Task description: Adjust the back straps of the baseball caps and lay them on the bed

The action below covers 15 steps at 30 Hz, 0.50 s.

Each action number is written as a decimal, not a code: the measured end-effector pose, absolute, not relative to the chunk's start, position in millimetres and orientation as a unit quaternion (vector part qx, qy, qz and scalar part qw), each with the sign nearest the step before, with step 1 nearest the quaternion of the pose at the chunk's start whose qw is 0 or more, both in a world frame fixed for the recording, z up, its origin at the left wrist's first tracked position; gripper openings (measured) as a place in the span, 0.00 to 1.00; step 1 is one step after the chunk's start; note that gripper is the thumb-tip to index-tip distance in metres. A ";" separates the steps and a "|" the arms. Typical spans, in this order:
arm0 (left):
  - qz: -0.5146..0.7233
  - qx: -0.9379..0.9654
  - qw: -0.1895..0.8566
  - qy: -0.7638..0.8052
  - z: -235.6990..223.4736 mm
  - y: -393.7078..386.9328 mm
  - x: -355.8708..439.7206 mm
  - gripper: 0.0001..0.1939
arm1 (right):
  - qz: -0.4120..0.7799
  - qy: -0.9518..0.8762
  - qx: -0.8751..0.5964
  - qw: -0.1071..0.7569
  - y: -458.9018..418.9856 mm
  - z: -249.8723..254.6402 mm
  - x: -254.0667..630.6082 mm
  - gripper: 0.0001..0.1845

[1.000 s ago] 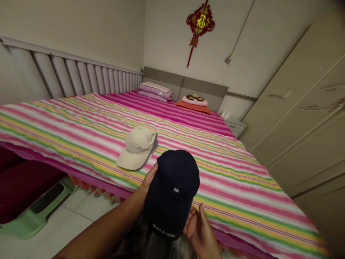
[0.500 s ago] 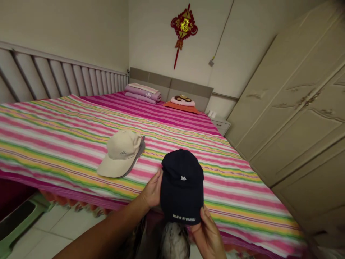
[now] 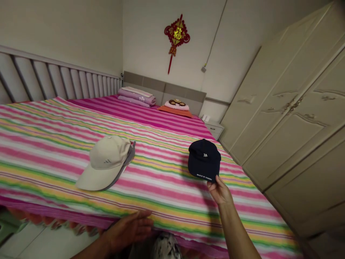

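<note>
A navy baseball cap (image 3: 204, 162) with small white lettering on its front and brim is pinched at the brim by my right hand (image 3: 220, 190), over the right part of the bed. Whether the cap rests on the cover or hangs just above it, I cannot tell. My left hand (image 3: 132, 230) is empty, its fingers stretched out at the bed's front edge. On the left lies a cream baseball cap (image 3: 109, 154) with a three-stripe logo, its brim toward me. Something grey shows beneath the cream cap's back and brim.
A striped cover (image 3: 161, 194) spreads over the bed. Folded purple bedding (image 3: 137, 97) and a pink pile (image 3: 176, 105) on orange cloth lie near the headboard (image 3: 185, 94). A wardrobe (image 3: 291, 118) stands on the right, a white railing (image 3: 61, 77) on the left.
My left hand has let go of the navy cap and drawn back toward the bed's edge. My right hand has carried the cap away from me and to the right. The view has shifted slightly.
</note>
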<state>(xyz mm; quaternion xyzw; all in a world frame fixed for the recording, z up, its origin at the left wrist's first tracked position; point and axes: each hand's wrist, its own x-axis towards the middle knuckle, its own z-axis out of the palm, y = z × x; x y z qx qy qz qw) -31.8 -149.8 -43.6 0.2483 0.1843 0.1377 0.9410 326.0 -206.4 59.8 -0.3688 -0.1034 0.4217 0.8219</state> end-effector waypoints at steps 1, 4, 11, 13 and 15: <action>0.133 0.247 0.942 0.185 -48.2 -149.8 -34.5 0.16 | 0.415 -0.094 -0.378 0.822 -200.9 54.2 335.2 0.05; 0.121 0.241 0.946 0.178 -57.7 -149.1 -39.2 0.17 | 0.410 -0.052 -0.421 0.807 -193.9 28.9 358.3 0.04; 0.113 0.250 0.946 0.173 -62.3 -149.4 -36.1 0.18 | 0.431 0.014 -0.497 0.753 -205.1 -14.2 380.5 0.08; 0.117 0.255 0.944 0.172 -63.6 -150.2 -35.1 0.18 | 0.430 0.016 -0.510 0.745 -206.2 -15.8 383.2 0.09; 0.120 0.256 0.943 0.174 -64.0 -151.1 -35.1 0.18 | 0.427 0.013 -0.524 0.737 -207.1 -16.4 385.6 0.09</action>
